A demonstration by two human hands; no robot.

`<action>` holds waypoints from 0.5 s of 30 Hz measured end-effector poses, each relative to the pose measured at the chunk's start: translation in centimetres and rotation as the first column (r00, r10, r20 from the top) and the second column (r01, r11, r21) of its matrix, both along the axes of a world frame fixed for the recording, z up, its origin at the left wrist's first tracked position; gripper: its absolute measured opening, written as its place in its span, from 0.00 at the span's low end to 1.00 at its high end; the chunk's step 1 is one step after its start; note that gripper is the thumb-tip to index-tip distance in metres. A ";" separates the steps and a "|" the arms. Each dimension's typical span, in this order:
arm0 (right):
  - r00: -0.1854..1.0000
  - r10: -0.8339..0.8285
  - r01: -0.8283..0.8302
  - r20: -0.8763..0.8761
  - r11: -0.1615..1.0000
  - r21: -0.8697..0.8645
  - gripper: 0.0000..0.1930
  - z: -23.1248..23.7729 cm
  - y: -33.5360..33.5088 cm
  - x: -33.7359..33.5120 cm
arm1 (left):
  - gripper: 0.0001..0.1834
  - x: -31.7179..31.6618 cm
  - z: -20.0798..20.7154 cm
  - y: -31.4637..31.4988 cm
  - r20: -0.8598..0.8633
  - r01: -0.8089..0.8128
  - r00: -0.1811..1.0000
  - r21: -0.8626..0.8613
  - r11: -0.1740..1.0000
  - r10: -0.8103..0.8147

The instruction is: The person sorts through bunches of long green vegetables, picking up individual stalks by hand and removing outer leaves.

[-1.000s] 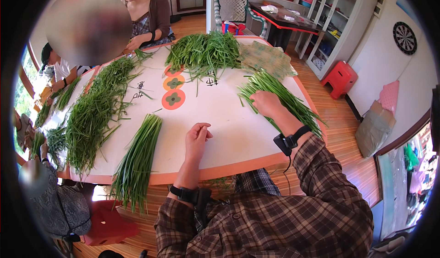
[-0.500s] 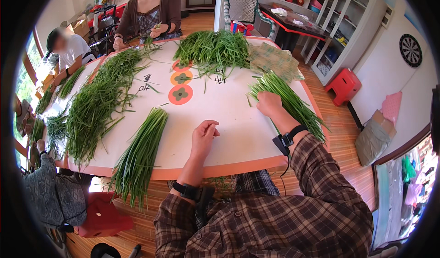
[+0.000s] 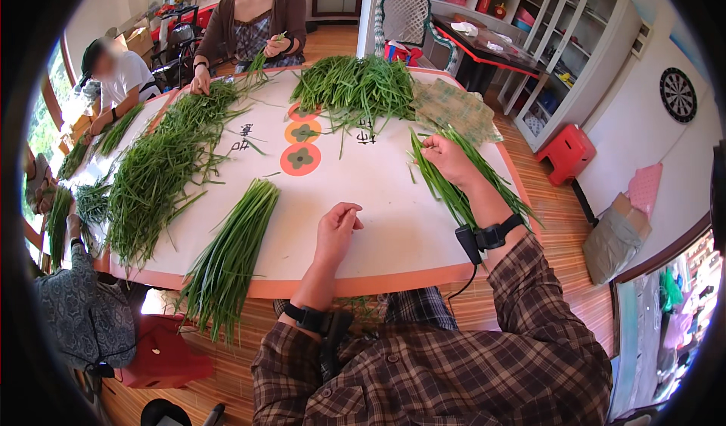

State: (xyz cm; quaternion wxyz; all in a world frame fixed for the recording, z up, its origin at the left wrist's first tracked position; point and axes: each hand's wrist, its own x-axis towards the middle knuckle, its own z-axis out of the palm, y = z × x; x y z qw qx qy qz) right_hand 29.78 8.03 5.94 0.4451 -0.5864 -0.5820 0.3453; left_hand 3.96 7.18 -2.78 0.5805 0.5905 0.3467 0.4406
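My right hand (image 3: 452, 161) is closed over the pale ends of some garlic chives (image 3: 434, 182), at the right side of the table. More chives (image 3: 495, 180) of the same bunch lie beyond the wrist, slanting toward the table's right edge. My left hand (image 3: 336, 231) hovers near the table's front middle, fingers curled in, with nothing visible between them. To its left, a neat bundle of chives (image 3: 236, 248) lies with its leafy tips hanging over the front edge.
A long heap of loose chives (image 3: 162, 169) covers the table's left part, and another pile (image 3: 352, 86) sits at the far side. A greenish mat (image 3: 454, 107) lies at the far right. Co-workers handle chives across and at the left. A red stool (image 3: 567, 154) stands right.
My right hand has lifted and shifted slightly, drawing some chives apart from the bunch on the right. My left hand stays nearly still. The person across has moved a hand to the heap.
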 end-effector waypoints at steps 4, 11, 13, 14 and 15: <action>0.950 0.070 -0.095 -0.303 0.993 -0.068 0.09 1.5 -0.9 -2.5 | 0.09 -0.3 -0.1 0.0 0.016 -0.004 1.000 -0.011 1.000 0.004; 0.923 0.294 -0.356 -0.249 0.897 -0.262 0.11 0.1 -2.9 -7.3 | 0.15 -0.6 0.3 0.3 0.173 0.057 0.984 -0.106 0.993 -0.038; 0.904 0.338 -0.409 -0.261 0.861 -0.301 0.11 -0.6 -3.3 -9.0 | 0.18 -0.6 0.4 0.1 0.333 0.092 0.942 -0.115 0.989 -0.049; 0.887 0.356 -0.443 -0.294 0.833 -0.330 0.11 -1.2 -3.4 -9.5 | 0.16 -0.8 0.4 0.2 0.374 0.127 0.925 -0.138 0.982 -0.067; 0.872 0.368 -0.472 -0.322 0.806 -0.358 0.11 -1.8 -3.4 -9.8 | 0.16 -0.9 0.3 0.3 0.370 0.126 0.927 -0.146 0.981 -0.064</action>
